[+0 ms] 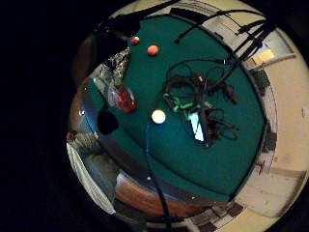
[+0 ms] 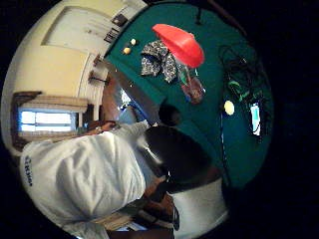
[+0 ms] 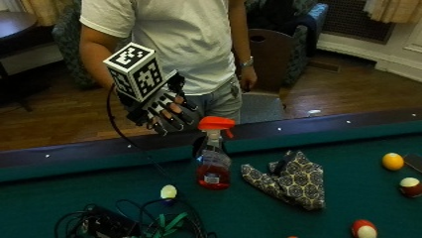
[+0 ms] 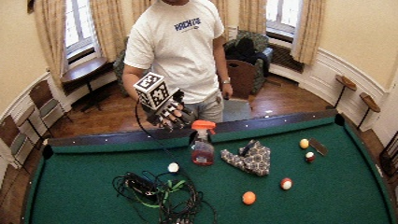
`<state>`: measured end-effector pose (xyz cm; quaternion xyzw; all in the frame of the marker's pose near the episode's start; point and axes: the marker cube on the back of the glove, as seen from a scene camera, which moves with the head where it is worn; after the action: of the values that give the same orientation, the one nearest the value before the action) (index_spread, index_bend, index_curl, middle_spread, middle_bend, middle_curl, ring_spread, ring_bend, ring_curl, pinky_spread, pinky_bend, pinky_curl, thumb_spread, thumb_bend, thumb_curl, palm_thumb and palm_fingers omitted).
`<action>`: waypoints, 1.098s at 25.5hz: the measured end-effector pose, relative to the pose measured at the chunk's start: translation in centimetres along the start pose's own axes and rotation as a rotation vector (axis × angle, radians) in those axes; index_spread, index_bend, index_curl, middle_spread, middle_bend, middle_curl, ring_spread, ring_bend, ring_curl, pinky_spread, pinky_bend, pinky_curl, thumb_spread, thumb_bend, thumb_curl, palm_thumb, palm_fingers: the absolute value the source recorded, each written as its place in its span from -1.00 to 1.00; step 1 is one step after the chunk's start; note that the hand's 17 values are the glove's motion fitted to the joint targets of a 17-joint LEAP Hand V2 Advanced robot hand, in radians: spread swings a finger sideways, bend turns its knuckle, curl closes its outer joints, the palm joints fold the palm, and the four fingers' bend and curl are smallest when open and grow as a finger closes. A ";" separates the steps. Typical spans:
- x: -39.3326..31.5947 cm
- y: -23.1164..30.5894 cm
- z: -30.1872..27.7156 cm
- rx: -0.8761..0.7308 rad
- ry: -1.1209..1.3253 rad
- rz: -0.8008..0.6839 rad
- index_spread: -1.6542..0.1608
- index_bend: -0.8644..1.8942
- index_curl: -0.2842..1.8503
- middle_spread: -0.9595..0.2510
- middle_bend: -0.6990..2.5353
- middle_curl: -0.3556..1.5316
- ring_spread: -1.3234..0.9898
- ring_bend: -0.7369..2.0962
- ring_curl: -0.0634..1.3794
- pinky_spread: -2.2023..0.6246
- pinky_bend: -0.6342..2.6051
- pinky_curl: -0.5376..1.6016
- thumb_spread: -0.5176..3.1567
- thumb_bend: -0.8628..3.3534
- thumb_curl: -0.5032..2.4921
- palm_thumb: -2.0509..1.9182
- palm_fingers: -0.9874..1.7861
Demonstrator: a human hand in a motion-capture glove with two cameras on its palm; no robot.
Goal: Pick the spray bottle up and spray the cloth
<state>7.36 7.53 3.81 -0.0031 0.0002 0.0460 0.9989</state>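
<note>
The gloved right hand (image 3: 165, 110) is raised above the near rail of the green-felt bench (image 3: 369, 203), fingers spread and relaxed, gripping nothing. It sits just above and to one side of the spray bottle (image 3: 213, 158) without touching it. The spray bottle stands upright on the felt close to the rail, with a red trigger head and red liquid in its clear lower body. The patterned cloth (image 3: 290, 179) lies crumpled on the felt just beside the bottle, apart from it. A pale ball (image 3: 169, 191) rests on the felt on the bottle's other side, near a tangle of black cables (image 3: 125, 224). Further balls lie well apart beyond the cloth, among them a yellow ball (image 3: 392, 161). The person's bare hand (image 3: 248, 78) hangs at their side.
</note>
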 end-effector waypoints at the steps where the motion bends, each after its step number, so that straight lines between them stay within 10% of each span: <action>1: 0.2 0.1 0.2 0.000 -0.002 0.004 0.35 -0.29 -0.54 0.42 -0.43 -0.32 0.07 -0.25 -0.57 0.72 -0.33 -0.21 -0.15 -0.60 -0.50 0.21 -0.02; 28: 0.7 -1.0 11.2 0.178 -0.848 0.186 0.36 -0.28 -0.53 0.40 -0.43 -0.27 0.06 -0.22 -0.51 0.71 -0.34 -0.19 -0.15 -0.60 -0.47 0.25 0.02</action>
<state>8.11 6.65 15.00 0.1022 -0.4052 0.1326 0.8987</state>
